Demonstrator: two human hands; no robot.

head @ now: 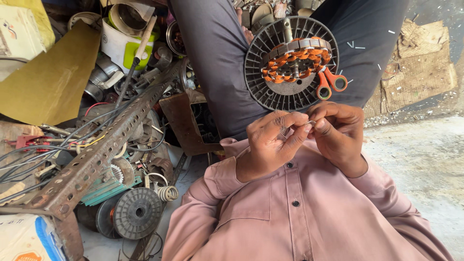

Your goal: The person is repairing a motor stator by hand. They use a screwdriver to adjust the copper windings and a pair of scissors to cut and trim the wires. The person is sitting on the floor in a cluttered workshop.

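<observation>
Item: thin pale wire end [309,123], pinched between your left hand [270,142] and right hand [338,135] fingertips; judged stripping or twisting stage, steady pinch required.

I take the dark grey finned disc [290,63] on the lap as my landmark: its face is a ring of thin radial ribs, and at its middle I see bright orange copper windings [295,60] banded by pale grey metal segments. Hooked at its lower right edge are scissors [331,83] with orange-red handles. Below it, the shirt [299,212] is dusty pink with dark buttons. Behind it, the trousers [217,53] are plain slate grey. Far to its left, I note a rusty brown perforated angle bar [104,147] dotted with regular holes, and a mustard-yellow sheet [50,82].
</observation>
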